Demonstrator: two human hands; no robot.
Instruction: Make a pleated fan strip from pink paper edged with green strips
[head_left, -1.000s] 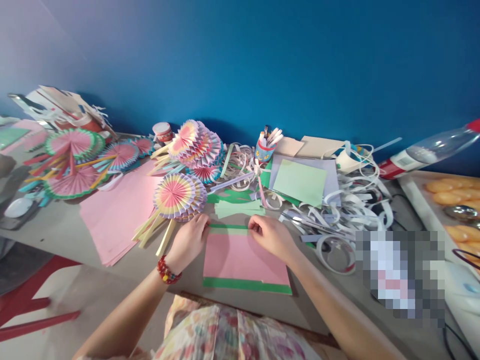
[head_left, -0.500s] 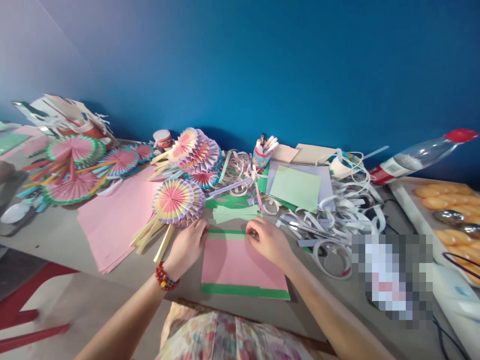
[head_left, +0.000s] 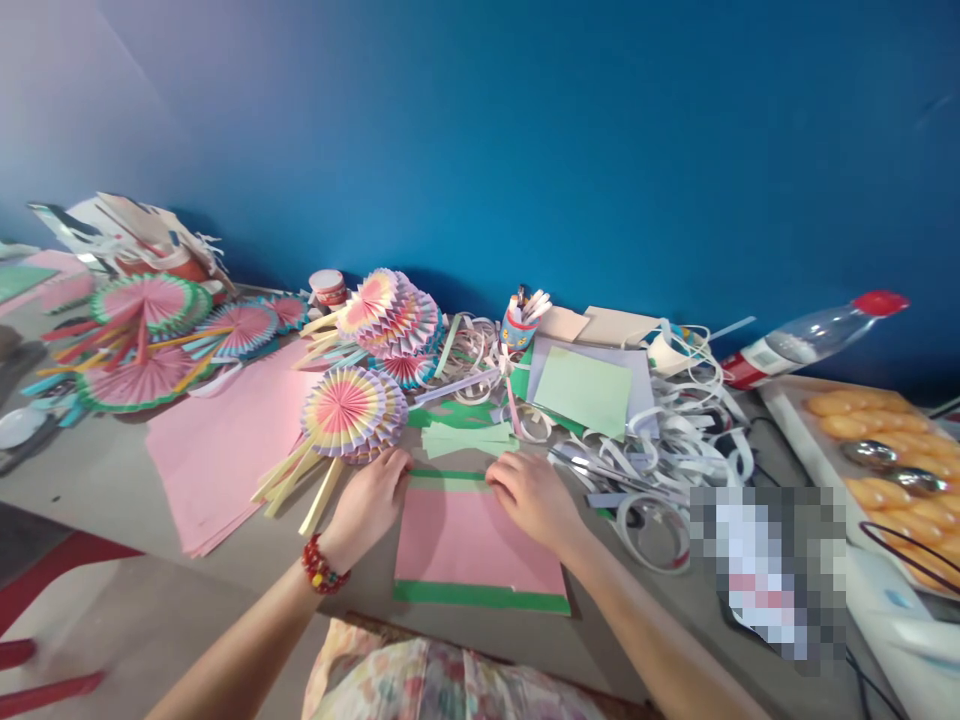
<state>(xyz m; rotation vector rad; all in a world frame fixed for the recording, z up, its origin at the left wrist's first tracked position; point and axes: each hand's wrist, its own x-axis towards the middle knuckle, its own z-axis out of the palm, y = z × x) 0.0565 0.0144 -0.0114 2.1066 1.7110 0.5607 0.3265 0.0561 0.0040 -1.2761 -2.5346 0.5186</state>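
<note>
While hiding the upper right corner of the green-edged pink sheet, lower centre of the frame, with right hand, resting left hand at or beside the upper left corner. Curling fingers together; cannot tell whether pinching paper, with tips partly hidden. Cannot identify pixelated object, lower right.

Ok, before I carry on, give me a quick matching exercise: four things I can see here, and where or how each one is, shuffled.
1. green-edged pink sheet
2. plastic bottle
3. beaded bracelet
4. small cup

A. worn on the left wrist
B. standing upright near the blue wall
C. far end between the left hand and right hand
D. tilted, with a red cap

Pairs: 1-C, 2-D, 3-A, 4-B
</note>
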